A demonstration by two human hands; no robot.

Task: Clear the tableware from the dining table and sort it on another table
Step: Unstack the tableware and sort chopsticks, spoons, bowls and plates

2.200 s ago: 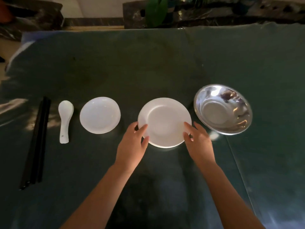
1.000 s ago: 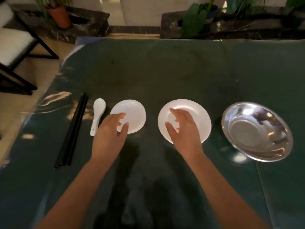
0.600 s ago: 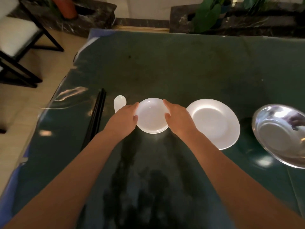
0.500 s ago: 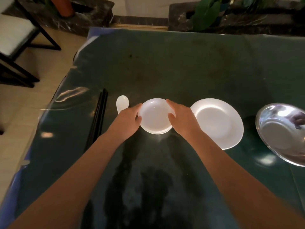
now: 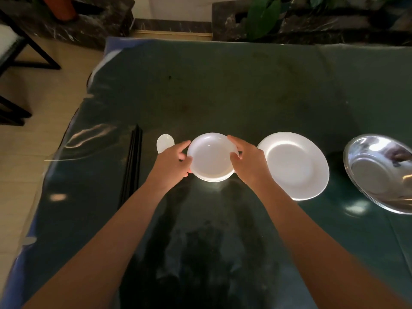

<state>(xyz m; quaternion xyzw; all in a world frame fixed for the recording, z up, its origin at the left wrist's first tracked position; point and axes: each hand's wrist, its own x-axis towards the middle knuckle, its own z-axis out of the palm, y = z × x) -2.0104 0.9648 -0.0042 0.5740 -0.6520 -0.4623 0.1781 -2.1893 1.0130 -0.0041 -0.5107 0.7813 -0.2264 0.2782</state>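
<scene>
A small white dish (image 5: 210, 156) sits on the dark green table (image 5: 223, 97), held at both sides. My left hand (image 5: 172, 161) grips its left rim and my right hand (image 5: 248, 161) grips its right rim. To the right lies a larger white plate (image 5: 294, 166), and beyond it a shiny steel bowl (image 5: 381, 172) partly cut off by the frame edge. Left of the dish a white spoon (image 5: 165, 142) shows only its bowl; my left hand hides its handle. Black chopsticks (image 5: 132, 168) lie further left.
The table's left edge (image 5: 64, 139) drops to a tiled floor. A dark chair frame (image 5: 20, 54) stands at far left. Potted plants (image 5: 263, 16) and a dark stone ledge run behind the table's far edge.
My hands left the large plate, moved left and closed on the small dish's rim. The view shifted left, so the steel bowl now sits at the right edge.
</scene>
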